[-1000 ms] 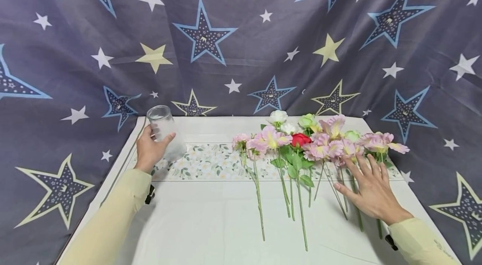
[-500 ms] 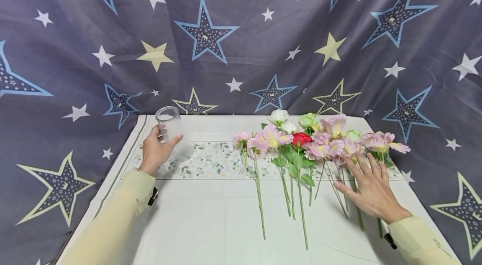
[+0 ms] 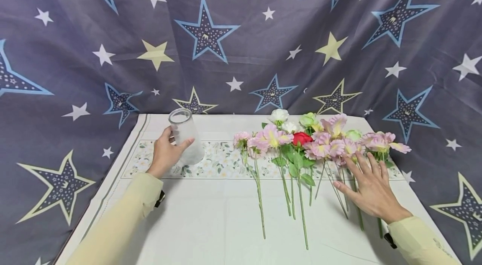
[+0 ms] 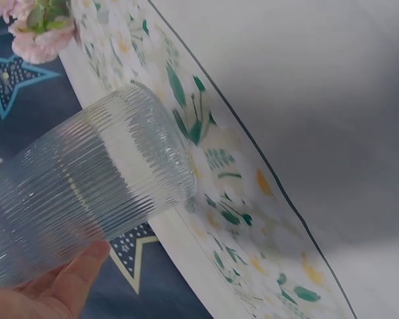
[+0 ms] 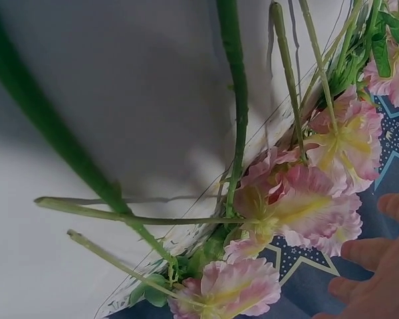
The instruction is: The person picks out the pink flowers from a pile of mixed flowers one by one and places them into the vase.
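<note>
My left hand [image 3: 168, 154] grips a clear glass vase [image 3: 187, 137] from its left side, thumb across the front. Fine vertical ribs line the vase's wall [image 4: 113, 173] in the left wrist view, and its base is close over the floral band. On the right, my right hand [image 3: 373, 187] is spread with fingers apart over the stems of several artificial flowers. Pink-and-yellow blooms [image 5: 306, 199] lie beside its fingertips in the right wrist view. A red rose [image 3: 301, 138], white blooms [image 3: 278, 115] and pale green blooms [image 3: 308, 119] lie among the pink ones, stems toward me.
A white tablecloth [image 3: 211, 223] covers the table, with a floral printed band [image 3: 222, 160] across it. Behind and around the table hangs a dark curtain [image 3: 241, 39] patterned with stars. The flowers take up the right half of the table.
My left hand has moved to the right with the vase, from the table's left edge onto the floral band. My right hand stays in place over the flowers.
</note>
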Demonstrator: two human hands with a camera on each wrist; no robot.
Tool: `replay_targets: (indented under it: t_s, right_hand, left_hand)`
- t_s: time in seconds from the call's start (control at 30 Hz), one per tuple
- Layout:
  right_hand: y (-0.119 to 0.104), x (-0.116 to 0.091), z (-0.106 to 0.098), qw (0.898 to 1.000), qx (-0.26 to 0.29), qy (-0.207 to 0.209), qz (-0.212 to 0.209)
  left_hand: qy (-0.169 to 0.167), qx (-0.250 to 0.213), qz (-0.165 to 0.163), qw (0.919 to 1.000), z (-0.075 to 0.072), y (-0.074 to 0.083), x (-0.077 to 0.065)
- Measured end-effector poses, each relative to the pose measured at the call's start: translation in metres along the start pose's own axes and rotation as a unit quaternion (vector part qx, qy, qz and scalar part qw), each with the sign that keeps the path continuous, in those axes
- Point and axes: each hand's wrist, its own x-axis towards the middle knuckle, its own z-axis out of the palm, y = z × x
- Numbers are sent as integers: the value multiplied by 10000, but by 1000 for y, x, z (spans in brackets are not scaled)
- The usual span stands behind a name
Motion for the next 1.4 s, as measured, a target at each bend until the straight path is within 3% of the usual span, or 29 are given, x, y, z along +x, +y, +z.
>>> replay_targets:
  t_s: [0.9, 1.2, 1.4]
  right_hand:
    - [-2, 0, 5, 10000, 45, -33, 0]
    - [-4, 0, 6, 10000, 45, -27, -7]
    - [-5, 0, 9, 9999, 132, -1, -67]
  left_hand:
    - [-498, -531, 576, 9957, 34, 28, -26]
    - [-729, -575, 552, 9941, 41, 37, -36]
    - [-662, -658, 608, 9938, 42, 37, -36]
